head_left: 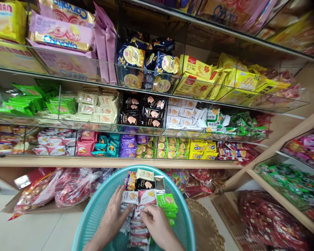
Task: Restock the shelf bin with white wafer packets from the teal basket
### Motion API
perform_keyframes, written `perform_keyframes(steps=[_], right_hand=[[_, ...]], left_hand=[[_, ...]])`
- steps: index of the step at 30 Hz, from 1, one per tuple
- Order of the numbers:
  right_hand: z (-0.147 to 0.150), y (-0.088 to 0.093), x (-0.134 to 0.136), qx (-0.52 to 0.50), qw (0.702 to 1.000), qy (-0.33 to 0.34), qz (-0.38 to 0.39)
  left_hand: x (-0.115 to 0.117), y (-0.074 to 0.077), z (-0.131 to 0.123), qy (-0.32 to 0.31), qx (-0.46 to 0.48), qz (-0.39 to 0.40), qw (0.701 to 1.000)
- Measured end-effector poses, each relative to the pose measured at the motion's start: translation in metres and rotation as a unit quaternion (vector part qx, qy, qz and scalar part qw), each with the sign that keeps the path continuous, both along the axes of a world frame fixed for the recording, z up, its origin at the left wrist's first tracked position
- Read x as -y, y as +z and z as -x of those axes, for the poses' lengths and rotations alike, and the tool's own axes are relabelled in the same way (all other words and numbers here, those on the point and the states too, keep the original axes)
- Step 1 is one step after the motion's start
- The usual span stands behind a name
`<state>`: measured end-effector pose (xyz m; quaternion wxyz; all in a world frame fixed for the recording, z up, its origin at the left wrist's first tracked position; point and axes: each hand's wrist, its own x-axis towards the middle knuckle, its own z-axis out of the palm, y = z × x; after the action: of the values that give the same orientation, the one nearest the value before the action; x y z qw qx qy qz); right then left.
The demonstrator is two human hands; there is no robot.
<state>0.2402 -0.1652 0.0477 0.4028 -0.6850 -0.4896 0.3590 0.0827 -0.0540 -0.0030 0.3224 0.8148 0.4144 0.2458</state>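
A teal plastic basket holds rows of small wrapped snacks. My left hand lies over its left part, fingers apart, the fingertips beside a white packet. Over the middle row of red-and-white packets, my right hand has its fingers bent together at the row's edge; whether a packet is between them is too small to tell. Green packets lie to the right of that row. Toward the far rim are a black packet, a cream packet and an orange packet.
Glass-fronted shelves of sorted snacks stand beyond the basket. Bagged snacks lie under the lowest shelf. A round woven item is right of the basket, near a cardboard box and red packages.
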Motion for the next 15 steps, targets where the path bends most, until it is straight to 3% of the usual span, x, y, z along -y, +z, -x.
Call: perform_keyframes(steps=[7, 15], right_hand=[[0.007, -0.008, -0.001, 0.042, 0.999, -0.008, -0.032], [0.009, -0.032, -0.007, 0.035, 0.999, 0.012, -0.007]], left_hand=[[-0.004, 0.002, 0.004, 0.011, -0.018, -0.031, 0.999], [-0.018, -0.021, 0.008, 0.02, -0.039, -0.065, 0.997]])
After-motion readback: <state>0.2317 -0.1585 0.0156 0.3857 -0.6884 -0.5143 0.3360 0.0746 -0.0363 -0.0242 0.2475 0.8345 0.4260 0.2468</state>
